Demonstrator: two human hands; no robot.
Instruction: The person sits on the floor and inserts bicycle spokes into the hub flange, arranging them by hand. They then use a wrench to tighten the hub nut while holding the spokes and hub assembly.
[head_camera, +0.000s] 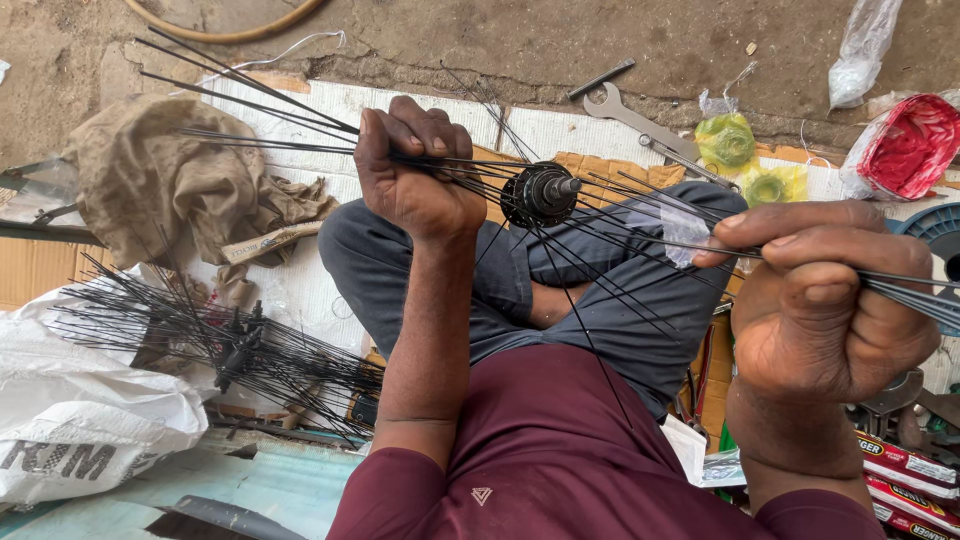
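A black wheel hub (540, 193) hangs in front of me above my crossed legs, with many thin black spokes (620, 215) fanning out of it. My left hand (415, 170) is closed on a bunch of these spokes just left of the hub. At the right, my right hand (825, 300) grips another bundle of spokes that runs off the frame's right edge. Several loose spokes dangle from the hub toward my lap.
Another spoked hub (235, 345) lies on the ground at left, next to a white sack (80, 410) and a crumpled brown cloth (160, 180). A spanner (630, 115), yellow-green bags (728, 140), a red bag (910, 145) and small boxes (905, 475) lie around on cardboard.
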